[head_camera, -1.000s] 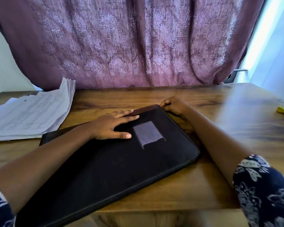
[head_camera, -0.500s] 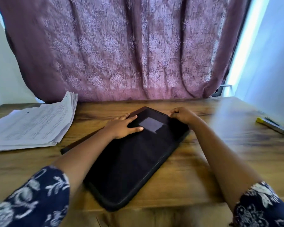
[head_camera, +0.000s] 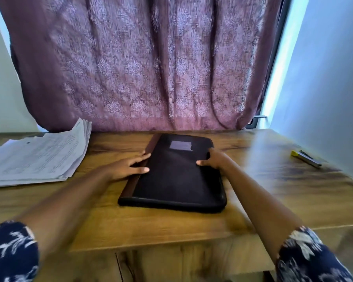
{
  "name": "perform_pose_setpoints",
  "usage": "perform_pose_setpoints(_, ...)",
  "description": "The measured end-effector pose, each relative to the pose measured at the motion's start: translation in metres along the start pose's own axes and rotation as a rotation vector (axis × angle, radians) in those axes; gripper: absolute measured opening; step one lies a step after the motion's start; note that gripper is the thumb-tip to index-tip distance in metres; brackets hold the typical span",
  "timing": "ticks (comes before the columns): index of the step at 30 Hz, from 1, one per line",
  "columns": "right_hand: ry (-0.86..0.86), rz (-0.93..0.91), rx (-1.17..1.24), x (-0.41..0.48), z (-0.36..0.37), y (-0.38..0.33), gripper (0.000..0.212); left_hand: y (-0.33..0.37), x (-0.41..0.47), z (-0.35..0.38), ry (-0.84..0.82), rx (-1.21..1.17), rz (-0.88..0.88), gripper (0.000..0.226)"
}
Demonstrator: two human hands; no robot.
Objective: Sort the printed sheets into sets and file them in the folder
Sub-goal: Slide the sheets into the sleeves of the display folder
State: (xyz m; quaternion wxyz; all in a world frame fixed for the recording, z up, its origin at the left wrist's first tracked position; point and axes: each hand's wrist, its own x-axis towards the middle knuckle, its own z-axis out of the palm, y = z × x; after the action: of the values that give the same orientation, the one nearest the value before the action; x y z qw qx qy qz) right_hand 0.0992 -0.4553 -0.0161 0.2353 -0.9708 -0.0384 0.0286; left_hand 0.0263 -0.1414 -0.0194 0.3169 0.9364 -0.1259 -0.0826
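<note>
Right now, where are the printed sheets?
Head view: the stack of printed sheets lies at the left of the table, left of the left hand and folder, touching neither.

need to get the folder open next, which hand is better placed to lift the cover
Probably the right hand: it curls over the free edge of the folder, opposite the brown spine, where the left hand lies flat.

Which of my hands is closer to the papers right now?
Left. The left hand rests on the folder's left edge, the side facing the papers. The right hand holds the folder's right edge, on the side away from them.
</note>
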Motion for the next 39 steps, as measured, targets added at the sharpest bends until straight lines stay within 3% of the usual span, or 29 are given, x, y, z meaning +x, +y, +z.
perform_pose_setpoints(2,0.113,0.019,-0.125,0.002,-0.004,-0.008,0.070,-0.003,-0.001,0.015,-0.012,0.081,-0.002,0.111)
perform_pose_setpoints(5,0.238,0.114,-0.410,-0.009,-0.017,-0.010,0.054,0.016,0.019,0.045,0.117,0.233,-0.091,0.083)
perform_pose_setpoints(8,0.167,0.237,-0.361,-0.012,-0.035,0.014,0.055,0.032,0.027,0.057,0.169,0.278,-0.143,0.072)
perform_pose_setpoints(11,0.115,0.279,-0.240,-0.017,-0.054,0.039,0.039,0.047,0.034,0.063,0.181,0.329,-0.158,0.072)
perform_pose_setpoints(17,-0.045,0.407,0.359,-0.017,-0.074,0.073,0.028,0.063,0.047,0.077,0.192,0.335,-0.152,0.072)
perform_pose_setpoints(22,0.205,0.313,0.468,-0.014,-0.084,0.080,0.037,0.066,0.049,0.081,0.230,0.349,-0.150,0.071)
perform_pose_setpoints(25,0.154,0.165,0.937,-0.037,-0.103,0.062,0.019,0.068,0.048,0.082,0.232,0.322,-0.125,0.070)
perform_pose_setpoints(27,0.071,0.053,1.225,-0.048,-0.107,0.043,0.018,0.067,0.045,0.078,0.207,0.206,-0.059,0.073)
perform_pose_setpoints(29,-0.091,-0.159,1.305,-0.057,-0.100,0.015,0.024,0.069,0.033,0.066,0.165,-0.204,-0.011,0.088)
perform_pose_setpoints(31,-0.179,-0.329,1.204,-0.056,-0.085,-0.013,0.025,0.069,0.022,0.050,0.176,-0.637,0.053,0.104)
perform_pose_setpoints(33,-0.135,-0.510,0.948,-0.058,-0.078,-0.042,0.021,0.074,0.009,0.025,0.216,-0.718,0.131,0.107)
perform_pose_setpoints(37,-0.037,-0.856,0.226,-0.079,-0.073,-0.105,0.036,0.090,-0.024,-0.038,0.406,-0.961,0.185,0.068)
perform_pose_setpoints(39,-0.065,-0.895,0.016,-0.084,-0.054,-0.127,0.046,0.086,-0.044,-0.069,0.451,-1.028,0.167,0.061)
